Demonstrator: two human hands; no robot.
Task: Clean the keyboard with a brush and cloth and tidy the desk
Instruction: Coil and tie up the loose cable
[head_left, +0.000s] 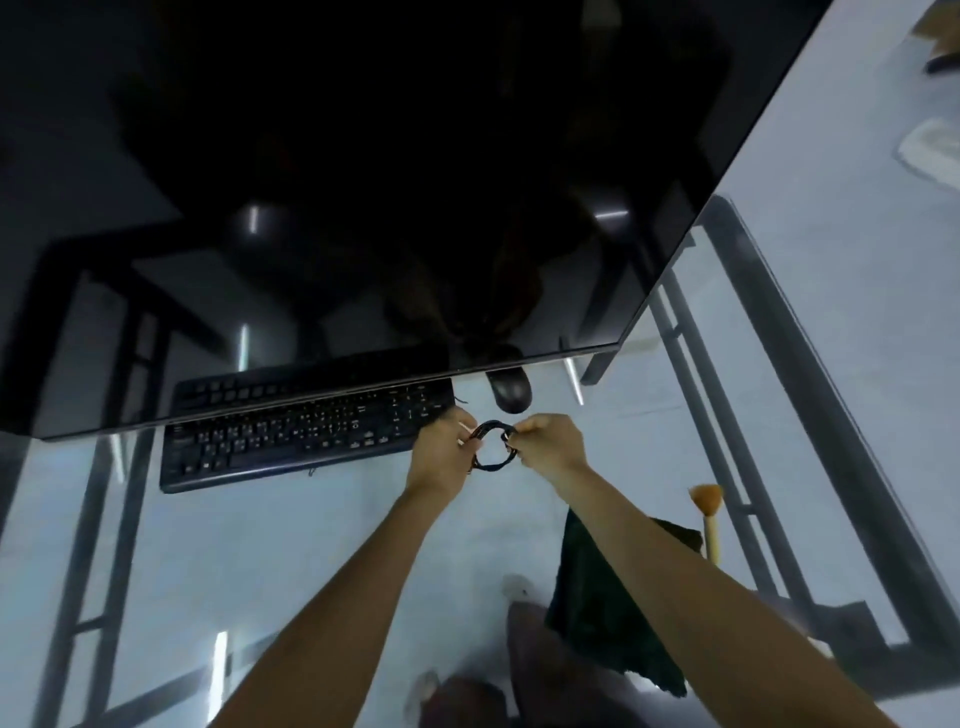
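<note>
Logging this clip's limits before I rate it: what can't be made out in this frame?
- keyboard: its far rows are hidden under the monitor edge, head view; key legends are too small to read.
- mouse: its far end is covered by the monitor.
- coiled cable: parts are hidden by the left hand and right hand.
- cloth: partly hidden by the right forearm.
- brush: motion blur smears its bristles.

You are holding the coiled cable (494, 446) between your left hand (441, 453) and right hand (549, 446), just right of the keyboard (291, 436). The mouse (511, 391) is lying behind; cloth (608, 597) and brush (708, 514) are lying nearer, to the right.
</note>
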